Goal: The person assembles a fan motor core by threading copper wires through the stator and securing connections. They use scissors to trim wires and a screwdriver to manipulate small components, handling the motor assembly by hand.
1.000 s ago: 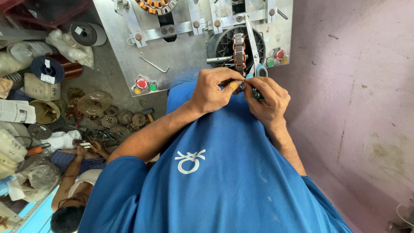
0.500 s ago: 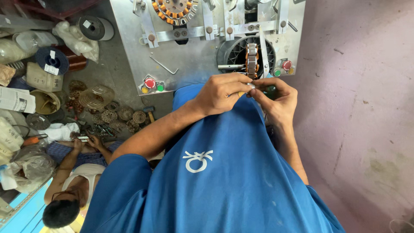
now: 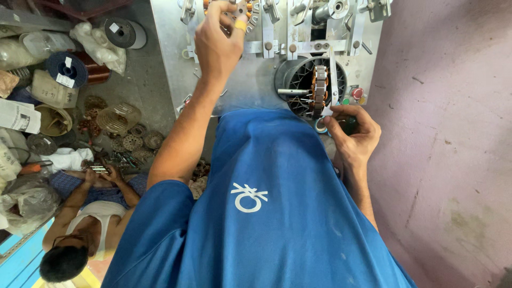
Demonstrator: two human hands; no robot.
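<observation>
Fingers of my left hand (image 3: 217, 40) pinch a copper-wound part (image 3: 234, 8) atop the grey winding machine (image 3: 250, 80). My right hand (image 3: 354, 136) clenches scissors (image 3: 332, 85) beside the round stator (image 3: 314, 88).

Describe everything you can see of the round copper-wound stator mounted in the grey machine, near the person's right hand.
The round copper-wound stator sits edge-on in a dark circular opening of the grey metal machine panel. It looks like stacked brownish metal plates with copper wire at its edges. Thin wires fan out around it, and a metal rod points at it from the left. The right hand is just below, holding a small dark tool.
</observation>
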